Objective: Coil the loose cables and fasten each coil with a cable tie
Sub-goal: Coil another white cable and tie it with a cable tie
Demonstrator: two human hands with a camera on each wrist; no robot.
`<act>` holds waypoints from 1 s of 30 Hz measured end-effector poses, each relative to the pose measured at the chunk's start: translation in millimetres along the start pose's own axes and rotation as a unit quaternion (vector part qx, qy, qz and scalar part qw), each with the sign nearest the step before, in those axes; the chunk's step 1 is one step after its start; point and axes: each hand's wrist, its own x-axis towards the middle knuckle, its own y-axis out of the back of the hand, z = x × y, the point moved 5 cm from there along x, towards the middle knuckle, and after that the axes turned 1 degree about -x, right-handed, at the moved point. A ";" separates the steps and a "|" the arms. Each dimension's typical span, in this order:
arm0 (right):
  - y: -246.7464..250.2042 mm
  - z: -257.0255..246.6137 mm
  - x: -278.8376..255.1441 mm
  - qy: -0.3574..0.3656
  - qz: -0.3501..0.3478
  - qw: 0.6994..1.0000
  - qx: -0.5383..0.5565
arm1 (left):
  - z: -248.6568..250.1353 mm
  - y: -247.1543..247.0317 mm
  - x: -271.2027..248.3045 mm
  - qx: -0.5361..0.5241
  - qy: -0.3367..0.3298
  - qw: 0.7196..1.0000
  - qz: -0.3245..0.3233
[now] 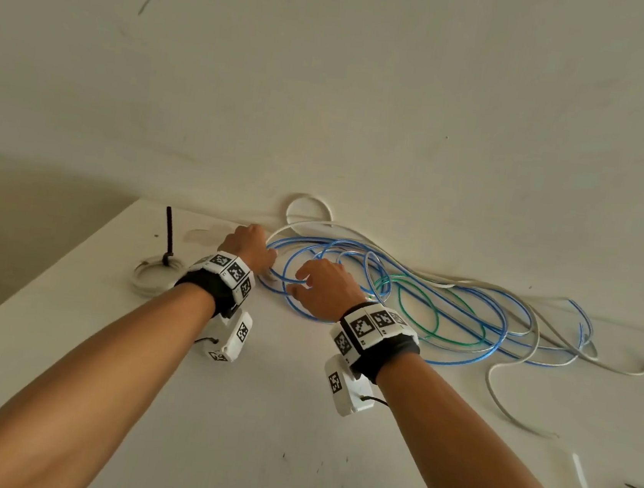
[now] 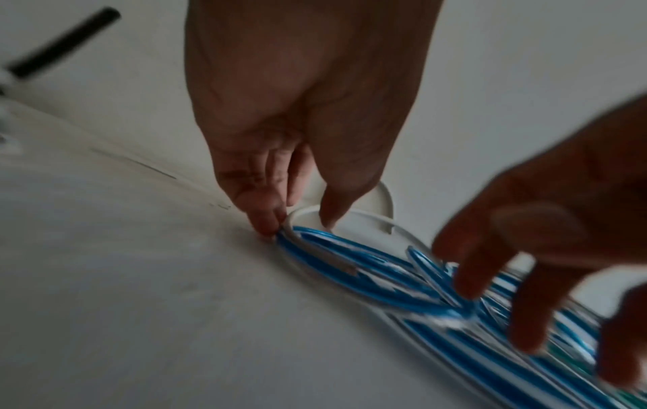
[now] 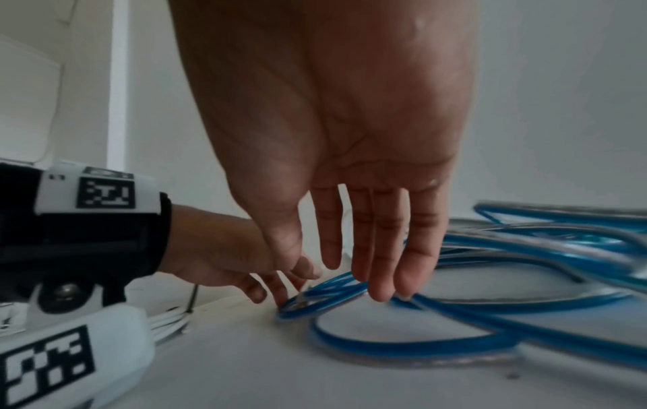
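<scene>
A blue cable [image 1: 407,293] lies in loose, messy loops on the surface, stretching from the left hand [image 1: 250,245] out past the right hand [image 1: 325,290]. The left hand pinches its loops together; the right hand's straight fingers touch one loop. A green cable [image 1: 430,316] and a white cable [image 1: 505,385] tangle with it. Left of the hands lies a white coil [image 1: 152,270], tied with a black tie [image 1: 169,236].

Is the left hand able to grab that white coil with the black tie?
Probably yes. The white coil with its black cable tie lies in the open beside the left hand, nothing between them, though that hand is pinching the blue cable and must release it first.
</scene>
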 end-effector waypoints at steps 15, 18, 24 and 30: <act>73.7 77.5 -26.2 -0.208 0.271 0.926 0.163 | 57.0 87.7 -82.1 -0.374 -0.258 0.883 0.118; 97.4 105.3 -51.5 -0.243 0.321 0.901 0.162 | 75.1 117.7 -115.2 -0.432 -0.303 0.846 0.076; 95.0 137.5 -70.1 -0.264 0.222 0.936 0.074 | 98.5 152.6 -151.0 -0.532 -0.317 0.784 0.044; 124.5 138.0 -97.8 -0.280 0.306 0.909 0.036 | 100.4 146.9 -154.1 -0.571 -0.264 0.776 0.039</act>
